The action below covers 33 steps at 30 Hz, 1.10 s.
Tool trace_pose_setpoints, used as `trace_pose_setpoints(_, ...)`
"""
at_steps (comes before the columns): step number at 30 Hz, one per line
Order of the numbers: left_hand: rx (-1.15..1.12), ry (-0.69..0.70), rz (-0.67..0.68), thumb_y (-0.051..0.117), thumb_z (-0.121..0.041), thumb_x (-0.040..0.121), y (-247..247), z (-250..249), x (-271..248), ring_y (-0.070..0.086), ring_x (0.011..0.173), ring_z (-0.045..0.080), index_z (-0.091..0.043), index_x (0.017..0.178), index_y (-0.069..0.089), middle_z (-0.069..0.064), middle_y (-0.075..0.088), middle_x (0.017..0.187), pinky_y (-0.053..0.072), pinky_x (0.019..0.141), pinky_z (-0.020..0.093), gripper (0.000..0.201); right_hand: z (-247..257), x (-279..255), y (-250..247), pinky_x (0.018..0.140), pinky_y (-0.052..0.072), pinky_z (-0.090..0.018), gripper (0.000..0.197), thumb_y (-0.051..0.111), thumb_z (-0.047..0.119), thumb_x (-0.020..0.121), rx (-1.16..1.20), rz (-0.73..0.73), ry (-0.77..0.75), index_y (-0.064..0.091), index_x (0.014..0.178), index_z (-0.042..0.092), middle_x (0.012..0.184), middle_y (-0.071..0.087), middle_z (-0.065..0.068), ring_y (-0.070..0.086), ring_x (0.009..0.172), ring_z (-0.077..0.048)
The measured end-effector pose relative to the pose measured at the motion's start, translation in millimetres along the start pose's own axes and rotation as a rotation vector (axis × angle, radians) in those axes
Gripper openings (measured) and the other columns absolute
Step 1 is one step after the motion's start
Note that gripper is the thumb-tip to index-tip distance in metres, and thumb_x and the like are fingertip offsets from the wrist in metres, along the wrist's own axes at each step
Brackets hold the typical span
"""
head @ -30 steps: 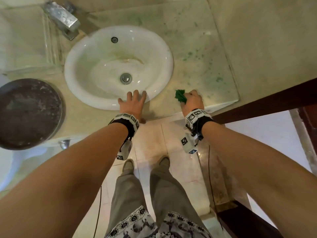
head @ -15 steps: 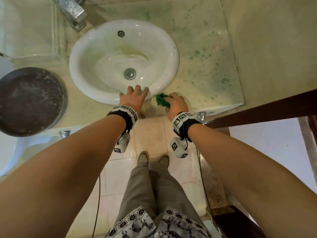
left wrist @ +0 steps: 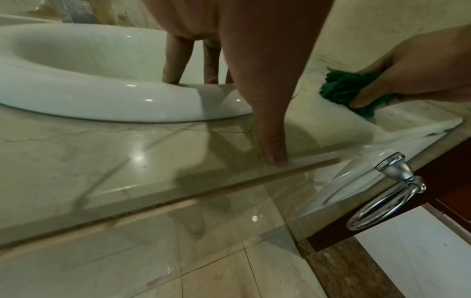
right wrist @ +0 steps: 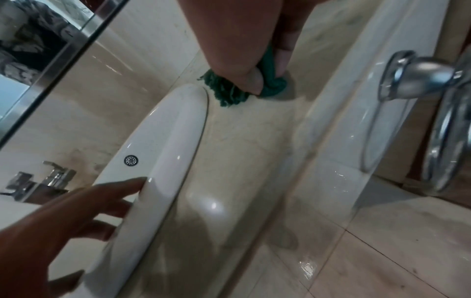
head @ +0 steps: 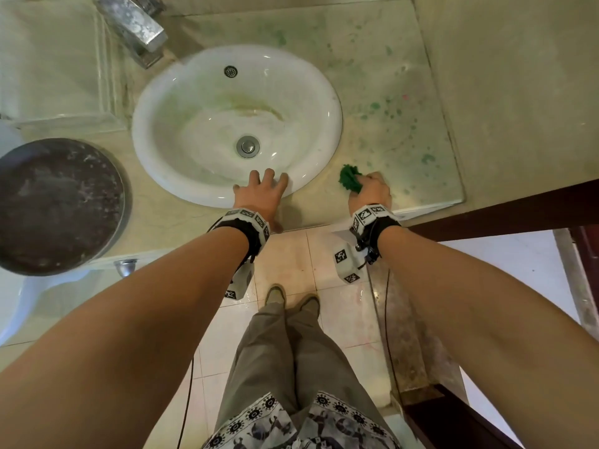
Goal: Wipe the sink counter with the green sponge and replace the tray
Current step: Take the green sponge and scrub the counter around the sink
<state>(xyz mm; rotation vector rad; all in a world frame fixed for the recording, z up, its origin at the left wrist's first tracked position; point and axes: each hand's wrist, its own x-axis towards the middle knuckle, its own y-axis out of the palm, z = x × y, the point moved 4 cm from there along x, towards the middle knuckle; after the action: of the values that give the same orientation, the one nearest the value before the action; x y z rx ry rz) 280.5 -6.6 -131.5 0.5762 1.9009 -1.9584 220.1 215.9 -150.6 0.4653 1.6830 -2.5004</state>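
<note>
My right hand point(head: 371, 191) grips the crumpled green sponge point(head: 349, 180) and presses it on the marble counter point(head: 389, 92), just right of the white sink point(head: 194, 186) and near the front edge. In the right wrist view the thumb and fingers pinch the sponge point(right wrist: 225, 91) against the counter. My left hand point(head: 261, 189) rests with straight, spread fingers on the sink's front rim. Its thumb point(left wrist: 274, 155) touches the counter edge and it holds nothing. A round dark tray point(head: 58, 205) lies on the counter left of the sink.
Green stains speckle the counter at the right point(head: 382, 108). A chrome faucet point(head: 136, 27) stands behind the sink at the back left. A chrome towel ring point(left wrist: 387, 191) hangs below the counter's front right edge, beside a dark wooden door frame point(head: 518, 209). Tiled floor lies below.
My right hand swept the sponge left along the front of the counter toward my left hand, then back to the right of the sink. My left hand stayed on the rim.
</note>
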Motion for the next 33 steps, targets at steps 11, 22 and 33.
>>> trace_pose_setpoints(11,0.0,0.027,-0.016,0.088,-0.057,0.049,2.8,2.1,2.5,0.035,0.122,0.033,-0.024,0.144,0.02,0.005,0.032,0.136,0.05,0.082,0.052,0.121,35.7,0.0,8.5,0.083,0.042,-0.029,0.041,0.052,0.005,0.087,-0.046,0.053,-0.174,0.06,0.126,0.016,0.128,0.051,-0.008,0.05,0.11,-0.031)
trace_pose_setpoints(22,-0.004,0.023,-0.004,0.085,-0.059,0.054,1.1,1.2,0.7,0.032,0.125,0.033,-0.024,0.146,0.016,0.006,0.03,0.138,0.048,0.087,0.054,0.12,46.1,-63.2,40.7,0.086,0.044,-0.031,0.043,0.057,0.009,0.087,-0.115,0.217,-0.484,0.06,0.127,0.025,0.123,0.056,0.002,0.047,0.11,-0.025)
trace_pose_setpoints(33,0.01,0.012,-0.029,0.088,-0.058,0.049,4.3,1.3,2.7,0.034,0.122,0.032,-0.025,0.145,0.017,0.005,0.031,0.136,0.048,0.084,0.051,0.124,-15.1,-23.5,-7.3,0.087,0.048,-0.031,0.044,0.055,0.003,0.083,-0.024,0.017,-0.051,0.063,0.123,0.018,0.127,0.055,-0.004,0.056,0.107,-0.03)
